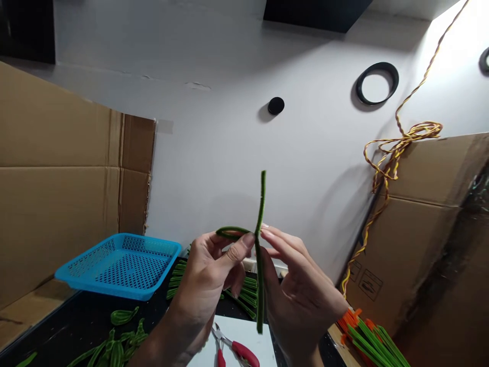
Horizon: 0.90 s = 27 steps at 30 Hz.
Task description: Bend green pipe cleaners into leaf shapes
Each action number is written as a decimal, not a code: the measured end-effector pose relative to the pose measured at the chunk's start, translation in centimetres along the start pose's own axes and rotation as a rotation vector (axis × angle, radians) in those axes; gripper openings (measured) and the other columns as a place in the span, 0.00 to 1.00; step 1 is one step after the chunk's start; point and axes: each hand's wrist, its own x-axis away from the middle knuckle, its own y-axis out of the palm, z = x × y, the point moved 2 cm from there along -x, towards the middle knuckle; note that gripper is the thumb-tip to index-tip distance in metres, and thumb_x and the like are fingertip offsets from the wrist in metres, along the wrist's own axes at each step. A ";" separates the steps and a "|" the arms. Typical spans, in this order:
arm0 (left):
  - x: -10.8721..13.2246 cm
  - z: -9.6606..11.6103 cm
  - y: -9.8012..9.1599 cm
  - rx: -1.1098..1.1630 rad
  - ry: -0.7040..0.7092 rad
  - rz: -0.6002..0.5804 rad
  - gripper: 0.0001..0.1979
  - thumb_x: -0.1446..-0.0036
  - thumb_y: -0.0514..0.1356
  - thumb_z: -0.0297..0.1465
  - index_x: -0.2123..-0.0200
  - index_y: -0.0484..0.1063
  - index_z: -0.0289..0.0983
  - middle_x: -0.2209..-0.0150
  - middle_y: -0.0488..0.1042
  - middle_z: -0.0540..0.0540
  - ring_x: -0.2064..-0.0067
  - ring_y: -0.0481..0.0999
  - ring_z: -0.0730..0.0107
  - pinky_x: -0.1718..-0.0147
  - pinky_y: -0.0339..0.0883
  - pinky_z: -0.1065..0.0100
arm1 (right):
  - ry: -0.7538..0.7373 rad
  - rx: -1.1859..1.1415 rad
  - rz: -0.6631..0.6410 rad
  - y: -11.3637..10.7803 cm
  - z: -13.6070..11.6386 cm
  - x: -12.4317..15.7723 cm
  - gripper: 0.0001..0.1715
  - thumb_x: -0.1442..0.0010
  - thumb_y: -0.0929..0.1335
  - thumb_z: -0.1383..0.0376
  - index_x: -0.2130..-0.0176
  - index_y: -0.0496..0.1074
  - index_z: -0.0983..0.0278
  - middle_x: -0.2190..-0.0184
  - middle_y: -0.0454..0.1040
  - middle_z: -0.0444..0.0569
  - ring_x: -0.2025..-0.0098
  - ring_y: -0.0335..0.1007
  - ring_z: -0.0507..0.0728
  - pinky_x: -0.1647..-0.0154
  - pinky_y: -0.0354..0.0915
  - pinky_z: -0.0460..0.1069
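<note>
A green pipe cleaner (261,209) is held up in front of me, one length upright and a folded loop sticking out to the left. My left hand (214,270) pinches the loop near the crossing, between thumb and fingers. At the crossing, my right hand (296,280) has its fingertips and thumb closed at the upright length, which hangs down past the thumb. Below the hands, red-handled pliers (239,349) lie on a white board (204,357). Behind my left hand, several green pipe cleaner lengths (244,294) lie in rows.
A blue perforated basket (130,267) stands at the left, with looped green pieces (116,346) in front of it. Orange and green pipe cleaners (372,336) lie at lower right. Cardboard (57,199) flanks the left; a cardboard box (420,234) with twisted yellow wire (389,158) stands right.
</note>
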 end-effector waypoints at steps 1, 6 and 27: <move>-0.1 0.1 -0.2 -0.014 0.007 0.017 0.12 0.51 0.76 0.34 0.70 0.80 0.34 0.84 0.59 0.57 0.83 0.58 0.87 0.83 0.51 0.81 | -0.027 0.041 -0.025 -0.4 -0.1 -0.4 0.28 0.37 0.70 0.82 0.44 0.79 0.60 0.50 0.80 0.50 0.49 0.78 0.56 0.61 0.79 0.48; -0.2 0.4 -0.6 -0.094 -0.005 0.038 0.14 0.51 0.76 0.34 0.73 0.76 0.33 0.83 0.61 0.56 0.83 0.58 0.87 0.83 0.53 0.81 | -0.278 0.390 -0.141 -2.6 -1.1 -2.1 0.21 0.41 0.76 0.82 0.51 0.81 0.67 0.53 0.80 0.51 0.53 0.76 0.54 0.57 0.74 0.48; 0.5 1.2 -0.9 -0.497 0.015 -0.086 0.18 0.44 0.71 0.44 0.68 0.78 0.34 0.80 0.67 0.52 0.82 0.63 0.82 0.81 0.56 0.78 | -0.362 0.261 -0.258 -2.6 -0.3 -1.8 0.18 0.41 0.72 0.85 0.53 0.78 0.73 0.60 0.76 0.57 0.59 0.73 0.57 0.63 0.71 0.50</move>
